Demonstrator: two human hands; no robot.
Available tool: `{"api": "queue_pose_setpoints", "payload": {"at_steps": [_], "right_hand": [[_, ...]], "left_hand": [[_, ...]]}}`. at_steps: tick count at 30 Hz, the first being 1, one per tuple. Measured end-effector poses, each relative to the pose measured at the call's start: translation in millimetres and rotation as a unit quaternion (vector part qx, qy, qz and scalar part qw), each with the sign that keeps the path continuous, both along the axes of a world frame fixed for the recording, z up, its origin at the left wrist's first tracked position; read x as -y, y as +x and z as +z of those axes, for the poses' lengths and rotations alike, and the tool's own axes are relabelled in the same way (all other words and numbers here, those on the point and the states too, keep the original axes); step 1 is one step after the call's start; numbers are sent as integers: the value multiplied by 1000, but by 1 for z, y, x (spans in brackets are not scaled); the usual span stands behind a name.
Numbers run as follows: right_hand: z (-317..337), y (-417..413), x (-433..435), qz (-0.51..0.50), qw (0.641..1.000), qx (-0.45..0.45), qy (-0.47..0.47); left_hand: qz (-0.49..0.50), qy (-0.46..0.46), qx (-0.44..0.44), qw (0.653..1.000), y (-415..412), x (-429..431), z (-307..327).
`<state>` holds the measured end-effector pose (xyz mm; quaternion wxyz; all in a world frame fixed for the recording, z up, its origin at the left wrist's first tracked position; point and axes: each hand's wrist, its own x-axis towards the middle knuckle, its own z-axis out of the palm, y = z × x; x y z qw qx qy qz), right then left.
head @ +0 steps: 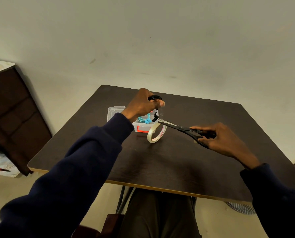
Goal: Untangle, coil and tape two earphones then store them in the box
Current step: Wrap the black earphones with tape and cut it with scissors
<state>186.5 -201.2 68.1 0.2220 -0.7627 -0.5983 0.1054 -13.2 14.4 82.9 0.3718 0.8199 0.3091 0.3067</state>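
Black coil (155, 97) pinched in left hand (143, 104), buds dangling below fist, over box (115, 112). Right hand (219, 138) grips scissors (181, 128), blades parted, tips near buds, above tape (156, 133). Blue coil (145, 119) in box. Cable likely light, limp, springy: hold across bundle.

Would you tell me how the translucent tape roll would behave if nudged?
Standing on edge on the dark wooden table, the translucent ring-shaped tape roll would probably roll or topple. A thin hollow ring, it is likely light and easily pushed.
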Motion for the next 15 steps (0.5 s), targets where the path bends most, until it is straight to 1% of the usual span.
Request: {"api": "queue_pose_setpoints", "payload": {"at_steps": [6,15], "right_hand": [[0,-6,0,-8,1000,8,18],[0,-7,1,-16,1000,3,17]], "left_hand": [[-1,0,-7,1000,-2,-1,1],[12,4,4,1000,-4,-6,3]]}}
